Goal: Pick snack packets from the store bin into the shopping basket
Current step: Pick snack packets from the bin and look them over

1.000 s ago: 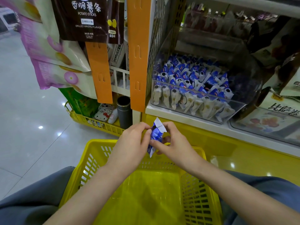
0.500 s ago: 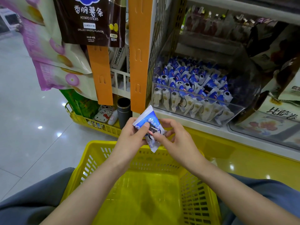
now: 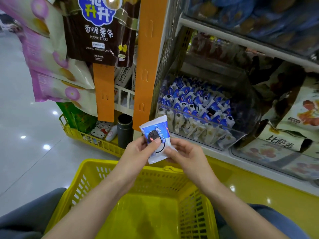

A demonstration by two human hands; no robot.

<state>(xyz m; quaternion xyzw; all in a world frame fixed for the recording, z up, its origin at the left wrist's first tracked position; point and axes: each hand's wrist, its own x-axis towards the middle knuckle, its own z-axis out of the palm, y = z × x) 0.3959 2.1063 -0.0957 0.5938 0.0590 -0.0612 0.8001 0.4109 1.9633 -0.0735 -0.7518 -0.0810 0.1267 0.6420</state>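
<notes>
Lower frame: yellow basket (image 3: 110, 163), no packet visible inside; nothing dropped in yet, by look of it. Above far rim, mid-frame: left hand (image 3: 138, 150) and right hand (image 3: 184, 152) both pinch one blue-white packet (image 3: 156, 133), fingers (image 3: 174, 145) curled on lower half. Dark round cookie pictured, print unreadable. Left to do: release into basket, fetch more. Right of centre: clear bin (image 3: 198, 129), many like packets remaining. Upper left: brown bag (image 3: 101, 31), "POTATO STICKS", "GRILLED WAGYU FLAVOR".

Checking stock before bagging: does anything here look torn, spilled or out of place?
Nothing stands out. The snack packet pinched by the left hand and right hand looks whole; the packets in the clear store bin stand in neat rows.
</notes>
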